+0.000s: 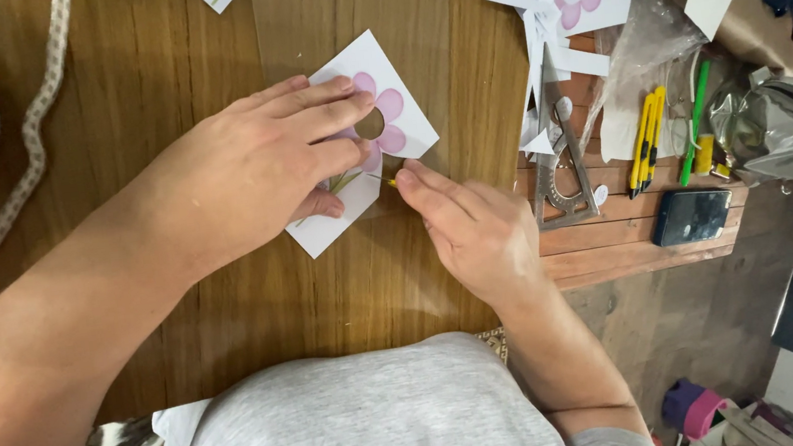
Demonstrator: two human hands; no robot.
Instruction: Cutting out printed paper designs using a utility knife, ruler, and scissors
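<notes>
**Card pinned flat for fine work at its edge**

The flower card (pixel 361 142) lay on the wooden table (pixel 192 36), pressed down by the left hand (pixel 258 164) with flat fingers so it could not slide. The right hand (pixel 472 224) pinched a small yellow-tipped tool (pixel 391 182) at the card's edge. Yellow cutters (pixel 646 140) and paper scraps (pixel 531 5) waited nearby.

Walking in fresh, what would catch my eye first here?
Probably the white card with a pink flower at the middle of the wooden table, pinned flat under the left hand. The right hand pinches a small yellow tool at the card's edge. To the right lie yellow cutters and paper scraps.
</notes>
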